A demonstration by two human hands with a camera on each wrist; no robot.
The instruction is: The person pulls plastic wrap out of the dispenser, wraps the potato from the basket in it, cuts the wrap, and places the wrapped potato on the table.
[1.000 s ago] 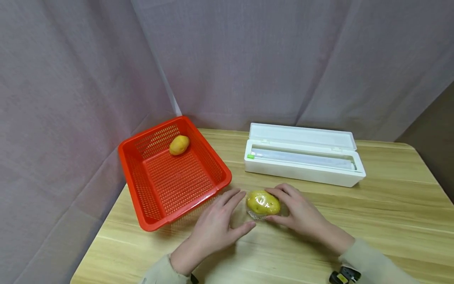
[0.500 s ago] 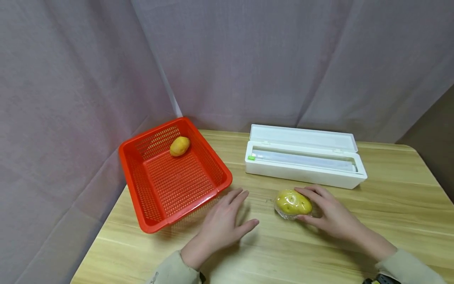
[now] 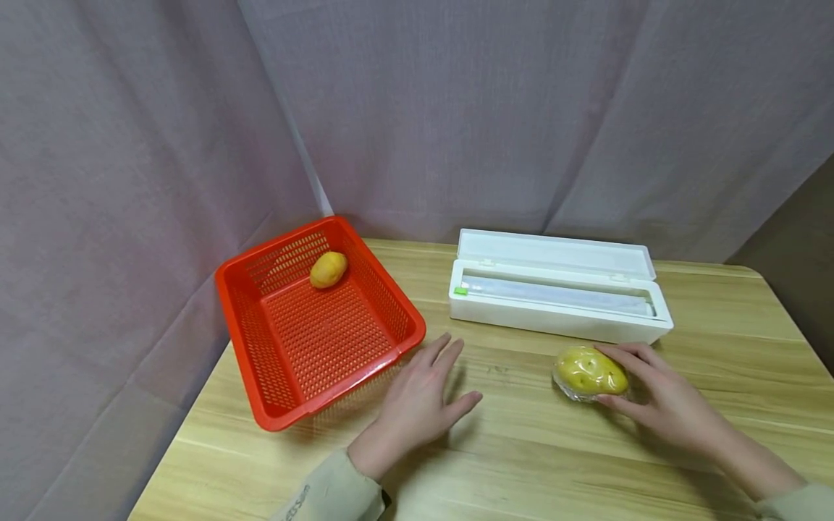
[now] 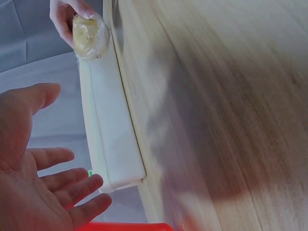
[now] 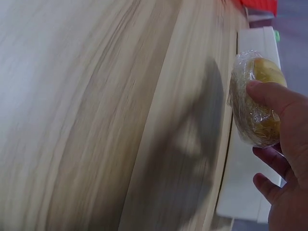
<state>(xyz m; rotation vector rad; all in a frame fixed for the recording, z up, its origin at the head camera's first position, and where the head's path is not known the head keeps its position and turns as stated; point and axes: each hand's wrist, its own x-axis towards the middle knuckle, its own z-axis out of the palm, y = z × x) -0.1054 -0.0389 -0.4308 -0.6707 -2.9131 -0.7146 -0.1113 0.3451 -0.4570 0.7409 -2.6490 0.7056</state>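
Note:
A yellow potato (image 3: 589, 373) wrapped in clear plastic film is pinched between the thumb and fingers of my right hand (image 3: 671, 401), at the right of the table in the head view. Crinkled film covers the potato (image 5: 255, 106) in the right wrist view, where the thumb presses on its side. My left hand (image 3: 417, 401) holds nothing; its fingers are spread, beside the near right corner of the red basket (image 3: 352, 378). In the left wrist view the palm of that left hand (image 4: 43, 183) shows, fingers apart.
Inside the basket, in its far corner, lies another yellow potato-like item (image 3: 329, 270). A white box (image 3: 554, 322) with its lid (image 3: 554, 253) raised stands at the back, holding a roll of film (image 3: 554, 291). Grey curtain (image 3: 443, 108) hangs behind the wooden table (image 3: 521, 463).
My right hand has carried the wrapped potato to the right, away from the left hand. The left hand has shifted slightly right, fingers still spread.

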